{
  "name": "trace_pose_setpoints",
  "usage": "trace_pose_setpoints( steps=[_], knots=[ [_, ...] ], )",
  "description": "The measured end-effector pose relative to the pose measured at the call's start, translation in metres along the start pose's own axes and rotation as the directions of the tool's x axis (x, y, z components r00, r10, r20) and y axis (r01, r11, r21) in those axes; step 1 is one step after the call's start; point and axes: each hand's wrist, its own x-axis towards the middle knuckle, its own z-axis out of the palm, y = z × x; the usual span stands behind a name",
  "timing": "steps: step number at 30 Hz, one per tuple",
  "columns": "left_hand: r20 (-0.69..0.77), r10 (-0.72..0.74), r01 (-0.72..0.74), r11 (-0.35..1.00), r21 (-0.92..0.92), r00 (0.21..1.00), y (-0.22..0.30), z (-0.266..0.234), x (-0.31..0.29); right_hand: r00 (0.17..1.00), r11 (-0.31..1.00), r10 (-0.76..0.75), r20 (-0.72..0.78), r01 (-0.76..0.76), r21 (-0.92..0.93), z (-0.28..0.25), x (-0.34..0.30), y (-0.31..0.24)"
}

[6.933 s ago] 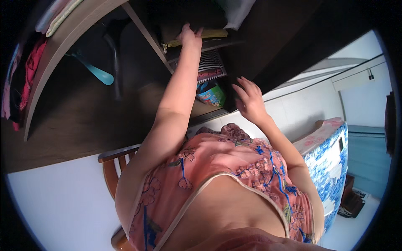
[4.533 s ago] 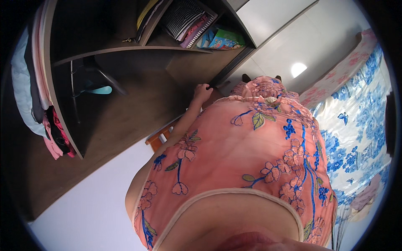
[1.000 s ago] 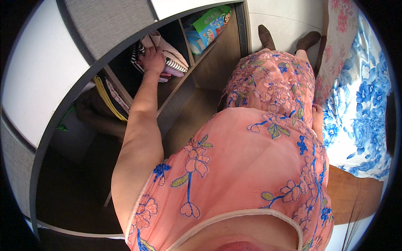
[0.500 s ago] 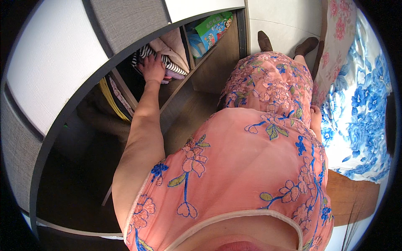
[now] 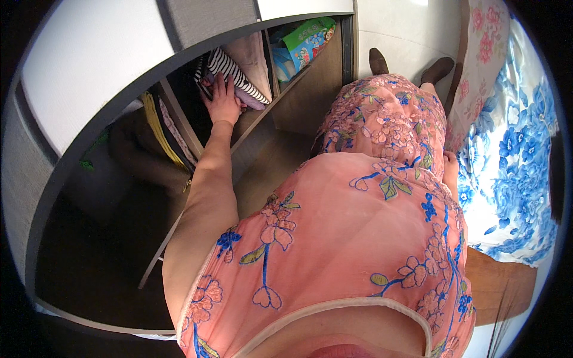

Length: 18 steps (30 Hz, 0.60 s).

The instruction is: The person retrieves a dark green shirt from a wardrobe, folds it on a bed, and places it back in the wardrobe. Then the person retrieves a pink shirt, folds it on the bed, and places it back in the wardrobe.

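Note:
My left hand [image 5: 223, 107] reaches into a cabinet cubby, its fingers stretched out and laid on folded clothes. Beneath and beside the fingertips is a black-and-white striped garment [image 5: 236, 76], with a purple-grey cloth [image 5: 250, 99] under its edge. A pale pink folded cloth [image 5: 249, 53] stands against the striped one, by the cubby's divider. My right hand [image 5: 450, 168] is down at my right side, close to the flowered dress [image 5: 382, 119]; most of its fingers are hidden.
The adjoining cubby holds a green-and-blue plastic package [image 5: 305, 48]. Nearer on the left, a yellow-edged cloth [image 5: 156, 131] and dark items stand in a deep compartment behind a wooden divider [image 5: 181, 119]. A bed with a blue-flowered white cover [image 5: 513, 143] is on the right.
My left hand has shifted slightly nearer and lower on the clothes, and more of the striped garment shows. The cabinet sits a little farther right in view. My right hand stays put.

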Motion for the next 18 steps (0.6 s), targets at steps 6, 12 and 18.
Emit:
trace_pose_setpoints(
  steps=[6, 12, 18],
  knots=[
    [0.151, -0.059, 0.056, 0.998, 0.025, 0.987, 0.006, -0.005, -0.004, 1.000, 1.000, 0.008, -0.003, -0.008, -0.021, -0.005, 0.005, -0.010],
    [0.079, -0.095, 0.097, 0.995, -0.027, 0.992, 0.015, 0.001, -0.010, 1.000, 1.000, 0.016, -0.020, -0.016, -0.014, -0.010, 0.013, -0.021],
    [0.090, -0.123, 0.133, 0.984, -0.118, 0.988, 0.023, 0.013, -0.015, 0.999, 0.998, 0.032, 0.002, -0.032, 0.046, -0.013, 0.022, -0.023]
  ],
)
